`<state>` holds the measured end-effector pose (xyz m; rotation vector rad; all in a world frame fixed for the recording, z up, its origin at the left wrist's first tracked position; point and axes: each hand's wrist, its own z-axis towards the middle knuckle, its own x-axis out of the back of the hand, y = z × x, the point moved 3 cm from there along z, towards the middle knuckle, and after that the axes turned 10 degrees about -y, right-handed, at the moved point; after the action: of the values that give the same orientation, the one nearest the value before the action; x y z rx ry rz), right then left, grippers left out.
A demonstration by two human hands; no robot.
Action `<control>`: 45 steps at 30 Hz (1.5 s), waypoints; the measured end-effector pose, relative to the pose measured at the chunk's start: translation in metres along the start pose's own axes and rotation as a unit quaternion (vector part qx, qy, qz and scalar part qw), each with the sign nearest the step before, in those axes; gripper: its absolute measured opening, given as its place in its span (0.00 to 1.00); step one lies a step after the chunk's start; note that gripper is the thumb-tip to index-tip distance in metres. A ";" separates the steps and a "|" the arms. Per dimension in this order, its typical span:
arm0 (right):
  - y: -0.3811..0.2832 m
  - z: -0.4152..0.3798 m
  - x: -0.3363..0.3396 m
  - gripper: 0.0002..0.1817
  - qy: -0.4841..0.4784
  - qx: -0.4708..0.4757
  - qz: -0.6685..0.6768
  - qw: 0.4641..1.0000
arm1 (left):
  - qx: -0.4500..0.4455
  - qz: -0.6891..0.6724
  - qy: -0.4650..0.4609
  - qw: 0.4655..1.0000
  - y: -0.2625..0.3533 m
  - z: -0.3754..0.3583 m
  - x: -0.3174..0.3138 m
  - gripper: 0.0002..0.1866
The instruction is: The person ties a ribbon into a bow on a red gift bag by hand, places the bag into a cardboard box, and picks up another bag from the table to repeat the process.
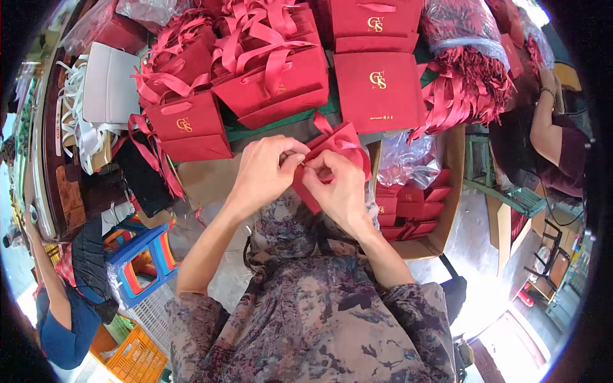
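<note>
A small red gift bag (348,135) is held over my lap, tilted, with a loop of red ribbon (323,123) at its upper edge. My left hand (271,167) is closed, thumb and forefinger pinched at the bag's left edge. Close beside it, my right hand (335,185) is also closed in a pinch, lying over the bag's front. The fingertips of both hands nearly meet; the small piece between them is too hidden to make out.
Red gift bags (378,92) with gold lettering and ribbon handles cover the table ahead. A cardboard box (454,191) of red bags stands at my right. Blue stools (142,258) and an orange crate (135,354) are at left. Other people's arms (546,137) show at both sides.
</note>
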<state>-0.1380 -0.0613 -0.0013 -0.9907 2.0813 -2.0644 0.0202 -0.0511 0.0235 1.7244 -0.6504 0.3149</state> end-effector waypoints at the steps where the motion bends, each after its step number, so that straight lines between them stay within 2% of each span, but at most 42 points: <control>1: 0.000 0.002 -0.001 0.06 -0.004 -0.012 0.002 1.000 | -0.005 0.051 0.026 0.998 0.003 -0.001 -0.001 0.08; 2: -0.002 0.002 -0.001 0.06 -0.004 -0.011 0.001 1.000 | -0.006 0.051 0.026 0.998 0.005 -0.003 -0.004 0.08; 4: -0.003 0.004 -0.001 0.06 0.008 -0.058 0.055 0.997 | -0.031 0.075 0.095 0.992 0.012 -0.006 -0.004 0.07; 8: -0.002 0.002 -0.005 0.07 0.026 -0.048 0.070 0.996 | -0.031 0.066 0.101 0.992 0.012 -0.008 -0.008 0.07; 11: -0.003 0.002 -0.009 0.07 0.018 -0.073 0.068 0.995 | -0.063 0.104 0.129 0.984 0.014 -0.011 -0.010 0.07; 16: 0.005 0.000 -0.021 0.10 0.058 -0.066 0.110 0.990 | -0.054 0.070 0.108 0.990 0.014 -0.013 -0.007 0.07; 20: 0.008 0.000 -0.019 0.10 0.040 -0.055 0.123 0.990 | -0.059 0.078 0.104 0.990 0.012 -0.015 -0.006 0.07; 22: 0.013 0.001 -0.020 0.06 0.013 -0.068 0.149 0.986 | -0.061 0.067 0.080 0.993 0.011 -0.016 -0.008 0.09; 28: 0.013 0.005 -0.014 0.05 0.044 -0.006 0.111 0.993 | -0.110 0.068 0.092 0.987 0.007 -0.013 -0.010 0.15; 33: 0.005 0.000 -0.002 0.04 0.048 -0.010 0.099 0.994 | -0.104 0.056 0.090 0.989 -0.002 -0.006 -0.014 0.18; 35: -0.015 -0.004 0.020 0.04 0.025 0.086 -0.109 0.990 | -0.117 0.058 0.082 0.988 -0.009 -0.003 -0.020 0.18; 36: -0.021 -0.002 0.030 0.04 0.027 0.087 -0.112 0.990 | -0.116 0.057 0.099 0.987 -0.010 -0.002 -0.024 0.17; 38: -0.034 0.005 0.049 0.05 0.068 0.150 -0.182 0.969 | -0.117 0.054 0.118 0.985 -0.005 -0.004 -0.028 0.15; 40: -0.035 0.017 0.058 0.06 0.049 0.159 -0.187 0.968 | -0.121 0.055 0.151 0.980 0.001 -0.009 -0.027 0.11; 41: -0.033 0.022 0.058 0.06 -0.009 0.170 -0.240 0.956 | -0.124 0.055 0.151 0.979 0.006 -0.012 -0.028 0.11; 42: -0.031 0.027 0.055 0.06 -0.068 0.181 -0.292 0.937 | -0.143 0.112 0.174 0.968 0.012 -0.016 -0.028 0.10; 43: -0.028 0.030 0.053 0.05 -0.094 0.177 -0.300 0.932 | -0.161 0.168 0.196 0.953 0.019 -0.020 -0.027 0.09; 44: -0.028 0.032 0.055 0.05 -0.092 0.179 -0.302 0.932 | -0.163 0.169 0.198 0.952 0.023 -0.024 -0.026 0.09; 45: -0.028 0.033 0.055 0.06 -0.135 0.174 -0.319 0.922 | -0.178 0.186 0.201 0.945 0.029 -0.027 -0.025 0.10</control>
<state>-0.1549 -0.1133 0.0423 -1.9266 1.2892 -2.2515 -0.0124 -0.0226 0.0405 1.1385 -0.6778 0.7458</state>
